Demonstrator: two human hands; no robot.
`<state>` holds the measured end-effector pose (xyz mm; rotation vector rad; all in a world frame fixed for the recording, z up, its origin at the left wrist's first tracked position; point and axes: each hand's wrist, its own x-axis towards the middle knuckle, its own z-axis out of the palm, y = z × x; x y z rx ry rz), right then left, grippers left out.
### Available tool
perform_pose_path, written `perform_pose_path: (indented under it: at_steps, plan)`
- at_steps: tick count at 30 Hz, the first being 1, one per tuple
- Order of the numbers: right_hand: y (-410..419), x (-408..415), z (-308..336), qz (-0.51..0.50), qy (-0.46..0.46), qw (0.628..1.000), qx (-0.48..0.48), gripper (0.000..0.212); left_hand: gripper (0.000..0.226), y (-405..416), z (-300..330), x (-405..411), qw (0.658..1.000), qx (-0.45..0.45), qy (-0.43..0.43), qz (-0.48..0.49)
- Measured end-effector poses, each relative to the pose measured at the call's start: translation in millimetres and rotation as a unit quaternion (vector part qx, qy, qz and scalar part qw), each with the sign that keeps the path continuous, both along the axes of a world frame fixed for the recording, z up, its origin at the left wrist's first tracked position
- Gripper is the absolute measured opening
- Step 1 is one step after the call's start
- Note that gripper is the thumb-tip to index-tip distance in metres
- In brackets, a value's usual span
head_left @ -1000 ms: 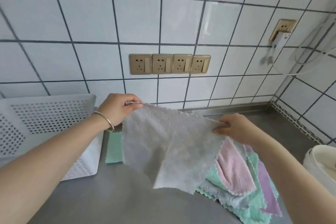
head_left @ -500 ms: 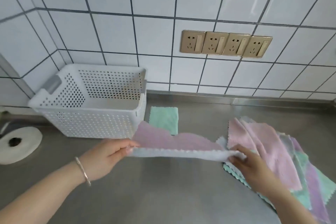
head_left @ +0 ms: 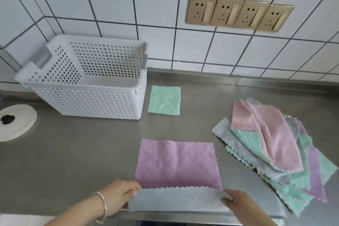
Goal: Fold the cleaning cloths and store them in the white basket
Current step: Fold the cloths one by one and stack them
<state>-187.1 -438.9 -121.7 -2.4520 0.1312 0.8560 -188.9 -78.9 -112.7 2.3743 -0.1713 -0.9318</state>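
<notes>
Purple cloth (head_left: 176, 163) lies flat on the steel counter (head_left: 73, 161), in front of and to the right of the white basket (head_left: 86, 101), near edge turned up showing its grey underside. Left hand (head_left: 119, 195) pinches the left near corner, fingers closed on it; right hand (head_left: 236, 201) grips the right near corner likewise. Folded green cloth (head_left: 164, 100) sits just beside the basket's right wall. Pile of unfolded cloths (head_left: 271, 145) lies well right of the basket. The basket holds no visible cloth.
</notes>
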Motion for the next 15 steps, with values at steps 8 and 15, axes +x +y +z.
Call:
perform_pose_path:
  at_steps: [8,15]
  plan:
    - [15,56,-10,-0.132,-0.029,0.988,0.073,0.023,0.015,-19,-17,65,0.967,-0.079,-0.060,0.236]
    - [28,83,-24,-0.222,-0.039,0.971,0.076,0.013,0.016,-27,-53,92,0.937,-0.045,-0.050,0.342]
